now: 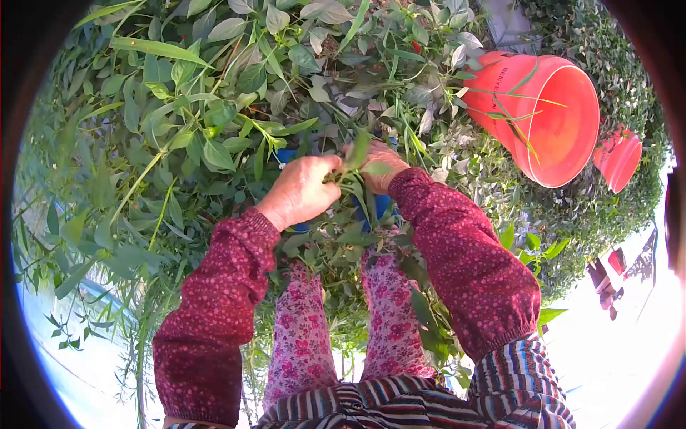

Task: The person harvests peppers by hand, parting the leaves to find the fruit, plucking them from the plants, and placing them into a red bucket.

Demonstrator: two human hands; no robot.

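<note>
In the upper middle of the head view my two hands meet among leafy green plants. My left hand (301, 189) is closed, thumb and fingers pinching a leafy stem (351, 176). Close beside it, my right hand (384, 163) curls in among the same foliage; blurred leaves cover its fingertips, so what it grips is hidden. Both forearms wear dark red dotted sleeves. Below the hands, leaves hang over my flowered trouser legs, and blue patches (382, 206) show by my feet.
A large red bucket (493, 107) lies tipped on the plants to the right, its mouth facing right. Farther right is a smaller-looking red bucket (620, 159). Dense bushes (214, 121) with small red spots and long grass blades surround me.
</note>
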